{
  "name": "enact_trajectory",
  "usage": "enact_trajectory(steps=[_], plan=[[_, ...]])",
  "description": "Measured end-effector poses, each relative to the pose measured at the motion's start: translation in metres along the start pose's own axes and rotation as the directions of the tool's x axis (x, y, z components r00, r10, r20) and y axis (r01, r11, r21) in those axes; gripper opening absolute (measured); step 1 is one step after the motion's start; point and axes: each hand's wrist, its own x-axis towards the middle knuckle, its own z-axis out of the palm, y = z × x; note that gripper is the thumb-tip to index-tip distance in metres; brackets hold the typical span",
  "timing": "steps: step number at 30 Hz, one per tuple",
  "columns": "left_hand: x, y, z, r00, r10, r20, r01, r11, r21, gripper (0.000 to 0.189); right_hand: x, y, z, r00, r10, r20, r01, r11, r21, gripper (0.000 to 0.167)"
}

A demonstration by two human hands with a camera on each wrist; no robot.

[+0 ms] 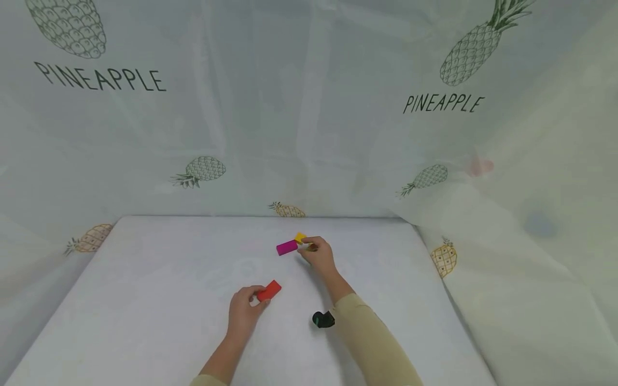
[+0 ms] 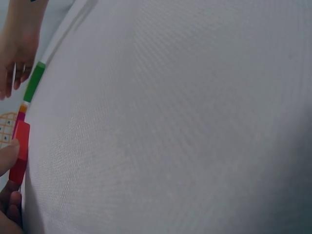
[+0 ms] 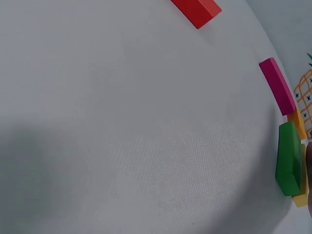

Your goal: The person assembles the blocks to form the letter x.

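My left hand (image 1: pixel 243 313) pinches a red block (image 1: pixel 269 290) between thumb and fingers, over the near middle of the table. Ahead of it, my right hand (image 1: pixel 321 256) reaches to a group of blocks, its thumb and forefinger spread around the right end. In the group, a magenta block (image 3: pixel 278 87) leads to an orange block (image 3: pixel 296 123), then a green block (image 3: pixel 290 158) beside a pale yellow block (image 3: pixel 301 197). A fingertip (image 3: pixel 310 170) lies along the yellow one. The left wrist view shows the right fingers loose and apart near the green block (image 2: pixel 34 82).
A white cloth covers the table (image 1: pixel 169 279). Behind it hangs a pale curtain (image 1: pixel 289 107) printed with pineapples, continuing down both sides. A small black device (image 1: pixel 323 320) sits against the right sleeve (image 1: pixel 374 338).
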Motion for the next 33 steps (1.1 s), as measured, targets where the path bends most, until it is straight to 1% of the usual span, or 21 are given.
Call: enact_trajectory(steps=[3,9,12,16,20,26,33], plan=[[0.0,0.0,0.0,1.0,0.004,-0.002,-0.004,1.0,0.007,0.037,0.003,-0.001,0.002,1.0,0.006,0.001,-0.006,1.0,0.005,0.031],[-0.002,-0.002,0.001,1.0,-0.012,-0.007,0.012,1.0,0.011,0.038,0.005,0.001,0.006,0.999,0.033,-0.006,-0.033,0.999,-0.005,0.031],[-0.002,-0.003,0.002,1.0,-0.02,-0.007,0.02,1.0,0.01,0.038,0.008,0.004,0.007,1.0,0.014,-0.015,-0.015,1.0,-0.023,0.03],[-0.001,-0.003,0.002,1.0,-0.02,-0.012,0.021,1.0,0.015,0.038,0.014,0.006,0.009,1.0,-0.012,-0.024,0.01,0.997,-0.08,0.03],[-0.001,-0.002,0.002,1.0,-0.02,-0.018,0.021,1.0,0.015,0.038,0.019,0.006,0.01,0.999,0.004,-0.036,-0.009,0.989,-0.149,0.028],[0.0,-0.002,0.002,0.999,-0.027,-0.019,0.028,0.999,0.02,0.038,0.028,0.009,0.012,0.998,0.039,-0.041,-0.049,0.961,-0.272,0.028],[0.0,-0.006,0.004,1.0,-0.01,-0.029,0.01,1.0,0.019,0.039,0.036,0.012,0.014,0.999,0.039,-0.03,-0.047,0.937,-0.347,0.028]])
